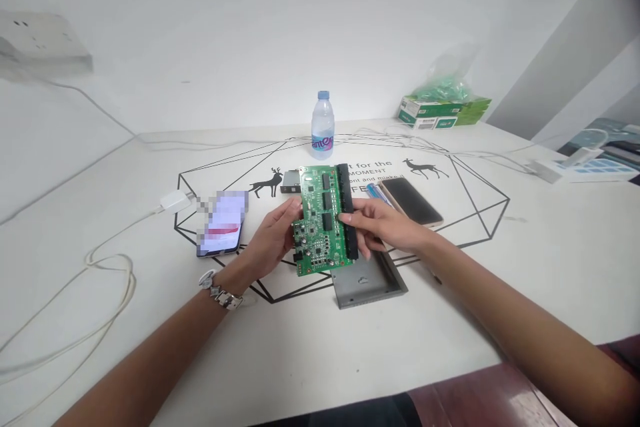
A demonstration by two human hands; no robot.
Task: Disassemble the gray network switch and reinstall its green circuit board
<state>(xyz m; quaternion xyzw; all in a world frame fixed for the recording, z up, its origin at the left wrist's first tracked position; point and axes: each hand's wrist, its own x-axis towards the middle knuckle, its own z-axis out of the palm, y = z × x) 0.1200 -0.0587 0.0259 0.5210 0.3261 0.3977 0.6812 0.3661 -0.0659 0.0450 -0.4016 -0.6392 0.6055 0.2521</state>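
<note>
A green circuit board (313, 240) is held up between my two hands, its component side facing me and a black row of connectors along its right edge. My left hand (275, 233) grips the board's left edge, the thumb near its upper part. My right hand (383, 223) pinches the right edge over the black connectors. Below and behind the board, a grey metal case half (367, 283) lies on the table, partly covered by the board. Another small dark metal piece (290, 181) shows behind the board's upper left.
A lit phone (224, 223) lies left, beside a white charger (175, 200) with a looped cable (127, 273). A dark phone (411, 200) and a blue pen-like item (377, 193) lie right. A water bottle (323, 125) stands behind. Green-white boxes (440, 110) sit against the wall.
</note>
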